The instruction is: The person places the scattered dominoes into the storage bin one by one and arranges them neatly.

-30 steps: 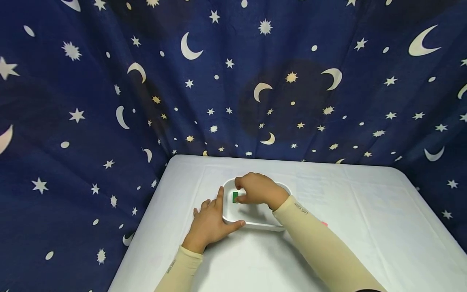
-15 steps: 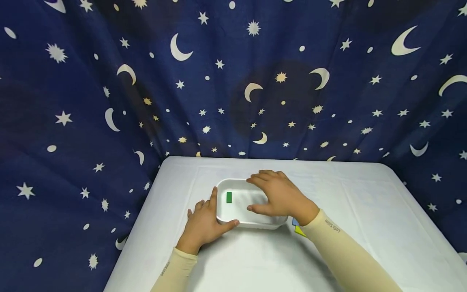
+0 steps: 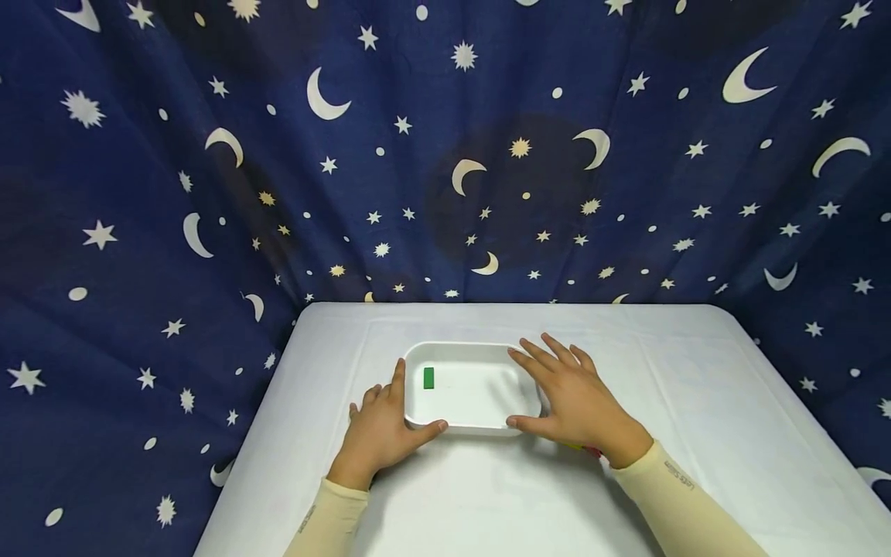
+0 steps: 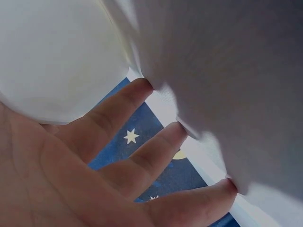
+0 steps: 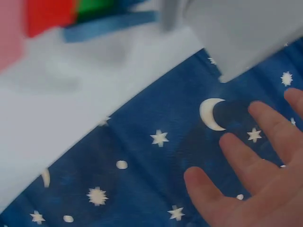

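A white rounded tray (image 3: 473, 427) sits on the table with a small green block (image 3: 428, 378) lying flat near its left end. My left hand (image 3: 379, 437) rests at the tray's left end, index finger along the wall and thumb at the front corner. In the left wrist view, fingertips (image 4: 142, 85) touch the white cloth beside the tray wall (image 4: 57, 90). My right hand (image 3: 574, 398) is spread at the tray's right end, thumb by the front rim and holding nothing. Whether it touches the rim I cannot tell.
Several coloured pieces, blurred, lie on the cloth near my right hand, among them a red piece (image 5: 47, 16) and a blue piece (image 5: 111, 24). My right hand mostly hides them in the head view. A star-patterned curtain (image 3: 418, 155) stands behind the white table (image 3: 473, 503).
My right hand has moved right, away from the green block, and its fingers have spread out. The block stays in the tray. My left hand keeps its place at the tray's left end.
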A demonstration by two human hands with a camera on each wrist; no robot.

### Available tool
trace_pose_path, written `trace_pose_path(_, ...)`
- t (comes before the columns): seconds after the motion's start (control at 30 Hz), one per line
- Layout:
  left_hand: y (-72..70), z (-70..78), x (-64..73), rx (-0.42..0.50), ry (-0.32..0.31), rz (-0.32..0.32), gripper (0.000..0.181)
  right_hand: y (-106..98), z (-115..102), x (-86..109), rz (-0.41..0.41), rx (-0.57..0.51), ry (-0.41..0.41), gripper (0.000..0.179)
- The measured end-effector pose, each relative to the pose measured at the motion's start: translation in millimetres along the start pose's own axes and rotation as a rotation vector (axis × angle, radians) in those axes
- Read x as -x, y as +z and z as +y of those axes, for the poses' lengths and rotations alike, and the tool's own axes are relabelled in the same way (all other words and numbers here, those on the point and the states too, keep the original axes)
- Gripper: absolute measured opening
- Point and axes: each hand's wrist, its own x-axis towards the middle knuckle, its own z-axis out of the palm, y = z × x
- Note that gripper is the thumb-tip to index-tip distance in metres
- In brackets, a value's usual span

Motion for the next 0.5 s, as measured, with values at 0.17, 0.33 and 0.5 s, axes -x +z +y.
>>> trace_pose_path(0.17, 1.1, -0.3, 1.0, 0.005, 0.008, -0.004, 0.136, 6, 8, 18.4, 0.007, -0.020, 0.050, 0.109)
trace_pose_path(0.33, 1.1, -0.5, 1.0, -0.002, 0.007, -0.004, 0.136, 12, 11, 33.0, 0.008, -0.046, 0.106, 0.113)
trace_pose_path(0.5, -0.5, 0.3, 1.5, 0.007, 0.005, -0.007, 0.136, 15, 14, 43.4, 0.014, -0.052, 0.148, 0.117)
